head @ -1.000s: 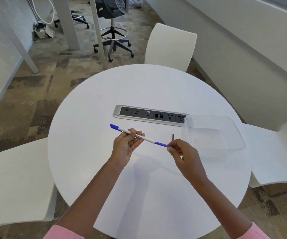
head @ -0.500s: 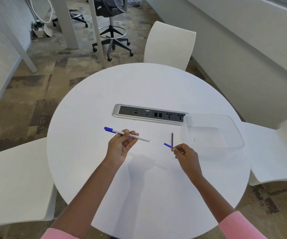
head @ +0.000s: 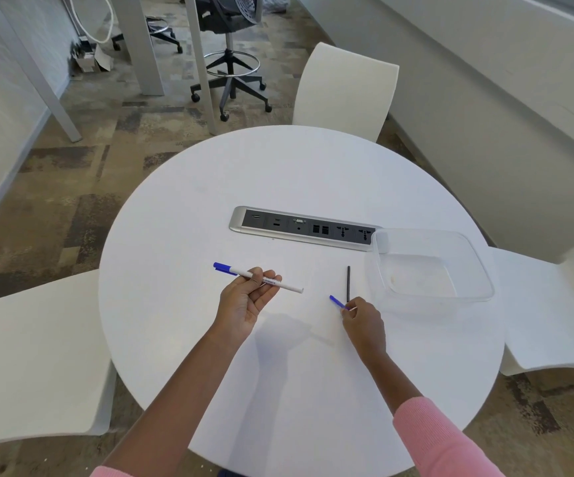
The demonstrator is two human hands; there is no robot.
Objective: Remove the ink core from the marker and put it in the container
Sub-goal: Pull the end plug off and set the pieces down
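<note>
Head view: the round desk (head: 296, 166) is showing open surface between the hands and along its near edge. The left hand (head: 242, 304) is curling its fingers round the white marker (head: 289, 286). The right hand (head: 364, 321) is pinching a small blue cap (head: 337, 301) in its fingers. A thin dark stick (head: 348, 282) is lying just left of the clear container (head: 482, 270), which is sitting by the right edge, overlapping the socket strip (head: 299, 228).
</note>
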